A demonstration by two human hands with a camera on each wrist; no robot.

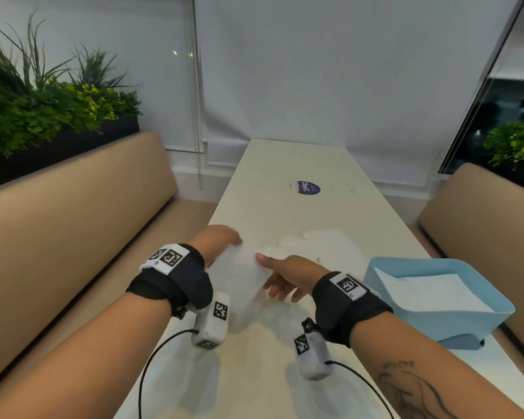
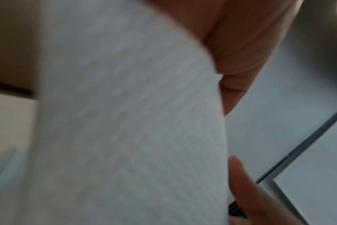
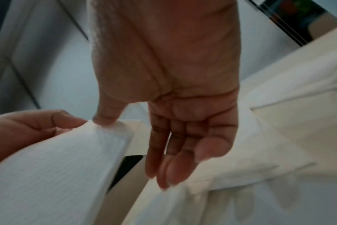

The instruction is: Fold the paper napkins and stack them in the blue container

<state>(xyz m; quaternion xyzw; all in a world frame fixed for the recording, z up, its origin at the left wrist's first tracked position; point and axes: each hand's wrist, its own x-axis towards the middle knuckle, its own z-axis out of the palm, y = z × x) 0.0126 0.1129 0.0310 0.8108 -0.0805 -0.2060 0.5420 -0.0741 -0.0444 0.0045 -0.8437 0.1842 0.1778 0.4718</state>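
Note:
Above the table, my left hand (image 1: 226, 241) grips one end of a white paper napkin (image 1: 239, 279) and holds it up; the napkin hangs down towards me. It fills the left wrist view as a blurred white napkin (image 2: 125, 121) beside my left palm (image 2: 250, 45). My right hand (image 1: 273, 275) has its thumb on the napkin's edge. In the right wrist view the right hand (image 3: 156, 137) shows straight fingers beside the napkin (image 3: 58, 167), with my left hand (image 3: 29, 126) at the left. A light blue container (image 1: 466, 325) at the right holds folded white napkins (image 1: 430, 291).
A loose pile of white napkins (image 1: 321, 243) lies on the long white table (image 1: 285, 164) just beyond my right hand, and shows as a crumpled pile (image 3: 260, 167) in the right wrist view. A purple sticker (image 1: 308, 188) is farther back. Tan benches (image 1: 73, 222) flank the table.

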